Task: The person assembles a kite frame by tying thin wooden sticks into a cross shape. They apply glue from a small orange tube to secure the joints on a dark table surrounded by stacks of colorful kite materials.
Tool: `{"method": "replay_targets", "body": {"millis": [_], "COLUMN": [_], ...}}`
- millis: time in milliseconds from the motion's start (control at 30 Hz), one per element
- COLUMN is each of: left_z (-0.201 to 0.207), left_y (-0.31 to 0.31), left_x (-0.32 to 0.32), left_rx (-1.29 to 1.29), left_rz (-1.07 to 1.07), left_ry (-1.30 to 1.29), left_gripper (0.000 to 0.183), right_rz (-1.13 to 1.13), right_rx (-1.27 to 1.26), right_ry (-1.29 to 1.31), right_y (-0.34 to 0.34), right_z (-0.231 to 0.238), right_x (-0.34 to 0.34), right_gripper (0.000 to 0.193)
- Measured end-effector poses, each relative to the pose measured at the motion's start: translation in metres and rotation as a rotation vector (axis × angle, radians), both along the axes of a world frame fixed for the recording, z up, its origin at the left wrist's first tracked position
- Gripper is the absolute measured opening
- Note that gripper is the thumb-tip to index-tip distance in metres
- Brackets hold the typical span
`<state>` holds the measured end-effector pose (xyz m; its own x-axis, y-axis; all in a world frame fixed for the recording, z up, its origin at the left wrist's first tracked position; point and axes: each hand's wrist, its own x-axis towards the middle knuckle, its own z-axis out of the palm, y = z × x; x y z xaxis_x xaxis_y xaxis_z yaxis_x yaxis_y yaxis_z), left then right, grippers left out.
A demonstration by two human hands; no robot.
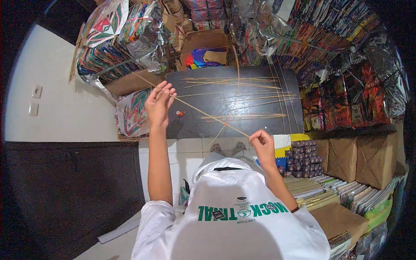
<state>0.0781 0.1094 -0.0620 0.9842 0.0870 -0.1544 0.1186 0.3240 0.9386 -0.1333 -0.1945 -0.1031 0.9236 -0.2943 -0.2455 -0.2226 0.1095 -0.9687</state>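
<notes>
A long thin bamboo stick [200, 112] slants in front of me above the table. Its right end is pinched in my right hand [262, 145], between thumb and fingertips. Farther along, my left hand [160, 104] grips the same stick loosely, fingers partly curled, and the far end runs on past it to the upper left. A second, thinner strip [215, 137] crosses the stick nearer my right hand; whether they are tied there is too fine to tell. Just right of my left wrist, a small orange thread spool [179, 113] lies on the table.
Several loose bamboo sticks [242, 116] lie in groups across the black table [186, 125]. Beyond it stands an open cardboard box [208, 39] with colourful material. Tall wrapped stacks [117, 56] flank the back. At right are cartons [372, 160] and piled dark small items [303, 158].
</notes>
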Motion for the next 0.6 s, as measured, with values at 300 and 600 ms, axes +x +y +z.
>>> {"method": "replay_targets", "body": {"millis": [300,600], "left_z": [-0.019,-0.022], "left_y": [-0.009,-0.014], "left_x": [-0.001,-0.002], "left_rx": [-0.017,-0.029], "left_rz": [0.077,0.105], "left_ry": [-0.031,0.002], "left_gripper": [0.037,0.039], "right_rz": [0.029,0.042], "right_rx": [-0.023,-0.028], "right_ry": [0.011,0.024], "right_y": [0.007,0.006], "right_z": [-0.004,-0.005], "right_x": [-0.007,-0.006], "right_gripper": [0.007,0.006]}}
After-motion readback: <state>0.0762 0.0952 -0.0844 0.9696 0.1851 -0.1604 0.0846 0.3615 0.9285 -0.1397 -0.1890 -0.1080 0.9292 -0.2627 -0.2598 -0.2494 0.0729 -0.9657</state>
